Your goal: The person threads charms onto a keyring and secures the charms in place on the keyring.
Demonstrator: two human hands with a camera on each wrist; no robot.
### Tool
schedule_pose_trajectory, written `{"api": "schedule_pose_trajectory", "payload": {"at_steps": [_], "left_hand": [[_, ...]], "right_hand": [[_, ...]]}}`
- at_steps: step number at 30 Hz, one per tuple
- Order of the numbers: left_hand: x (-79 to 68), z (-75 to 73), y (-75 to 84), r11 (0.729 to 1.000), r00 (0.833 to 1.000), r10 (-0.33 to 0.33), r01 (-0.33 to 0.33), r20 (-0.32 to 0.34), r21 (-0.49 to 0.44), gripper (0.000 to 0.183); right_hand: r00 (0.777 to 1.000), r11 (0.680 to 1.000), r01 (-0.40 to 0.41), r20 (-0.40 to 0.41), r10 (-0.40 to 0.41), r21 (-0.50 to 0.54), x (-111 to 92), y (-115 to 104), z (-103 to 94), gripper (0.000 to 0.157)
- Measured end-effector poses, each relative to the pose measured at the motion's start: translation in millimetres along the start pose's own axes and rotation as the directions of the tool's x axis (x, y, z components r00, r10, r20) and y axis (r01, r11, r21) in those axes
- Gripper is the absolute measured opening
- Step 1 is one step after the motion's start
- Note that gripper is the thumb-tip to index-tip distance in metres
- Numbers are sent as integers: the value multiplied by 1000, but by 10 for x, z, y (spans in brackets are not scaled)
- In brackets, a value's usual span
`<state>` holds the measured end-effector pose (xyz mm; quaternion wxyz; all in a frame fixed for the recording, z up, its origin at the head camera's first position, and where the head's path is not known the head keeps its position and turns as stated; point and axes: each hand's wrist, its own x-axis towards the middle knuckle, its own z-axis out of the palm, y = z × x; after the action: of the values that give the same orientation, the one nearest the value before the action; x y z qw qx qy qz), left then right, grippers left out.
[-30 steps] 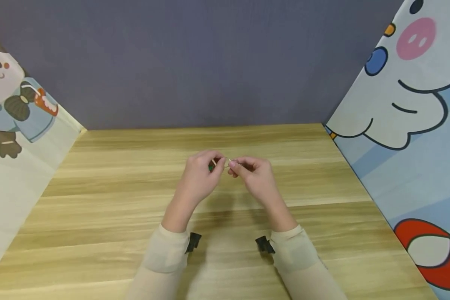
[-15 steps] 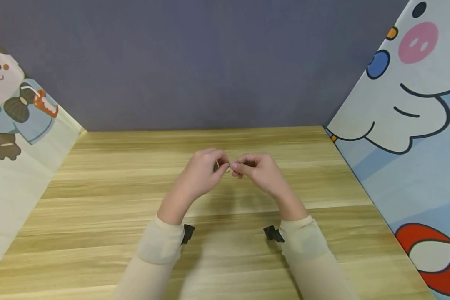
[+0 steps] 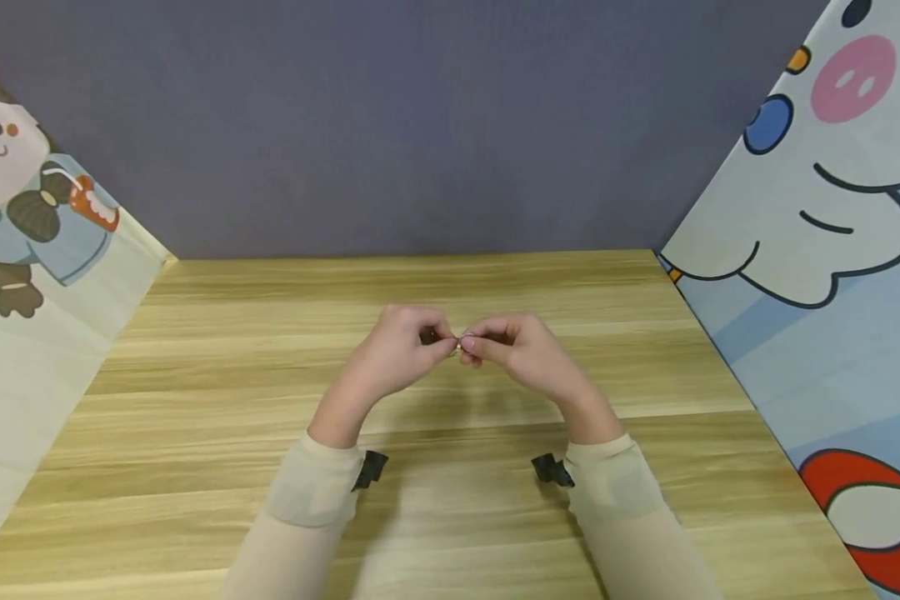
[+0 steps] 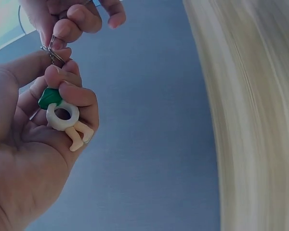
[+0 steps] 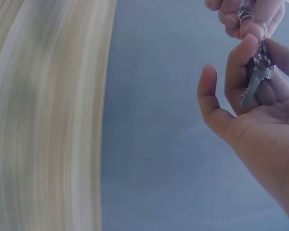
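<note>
Above the table, both hands meet at the fingertips over a small metal key ring (image 4: 56, 55). My left hand (image 3: 399, 350) pinches the keychain at its chain end. Its charm (image 4: 63, 115), a small figure with a green top, a white ring body and pale legs, hangs against the curled fingers in the left wrist view. My right hand (image 3: 523, 354) pinches the ring's other side between thumb and forefinger. Silver keys (image 5: 254, 86) hang from there into the right palm, partly covered by the fingers. In the head view, the fingers hide most of the ring, charm and keys.
A wood-grain table (image 3: 217, 400) lies under the hands. A dark grey-blue panel (image 3: 420, 125) rises behind it. Cartoon-printed panels stand at the left (image 3: 15, 350) and right (image 3: 810, 358).
Both hands have come down slightly toward me, and the forearms have spread apart. The ring's loop, seen between the fingertips earlier, is now mostly covered. The green of the charm has gone from the head view.
</note>
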<state>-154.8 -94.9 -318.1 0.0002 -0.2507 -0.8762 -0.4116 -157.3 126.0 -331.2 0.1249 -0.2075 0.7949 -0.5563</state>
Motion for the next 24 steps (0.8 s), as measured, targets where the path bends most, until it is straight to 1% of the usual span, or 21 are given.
{"api": "schedule_pose_trajectory", "payload": {"at_steps": [4, 6, 9, 14, 19, 21, 24], "left_hand": [[-32, 15, -21, 993, 997, -78, 76, -17, -85, 13], [-51, 23, -30, 988, 994, -108, 104, -29, -115, 14], [-71, 29, -29, 981, 989, -141, 133, -47, -143, 14], [-95, 34, -13, 972, 979, -189, 176, -77, -159, 14], [-103, 53, 11, 972, 972, -201, 182, -124, -148, 13], [-103, 64, 22, 976, 972, -187, 167, -142, -140, 12], [-113, 68, 30, 982, 977, -156, 138, -146, -127, 10]], "right_hand": [[998, 998, 56, -22, -56, -12, -27, 11, 50, 20], [996, 996, 79, -40, -81, -34, -34, 15, 81, 19], [991, 993, 104, -73, -108, -55, -43, 5, 129, 17], [985, 991, 116, -125, -123, -59, -58, -7, 200, 15], [977, 991, 99, -180, -114, -88, -63, -14, 250, 15], [974, 992, 87, -202, -104, -89, -61, -24, 266, 16], [974, 997, 68, -213, -76, -45, -54, -24, 280, 17]]}}
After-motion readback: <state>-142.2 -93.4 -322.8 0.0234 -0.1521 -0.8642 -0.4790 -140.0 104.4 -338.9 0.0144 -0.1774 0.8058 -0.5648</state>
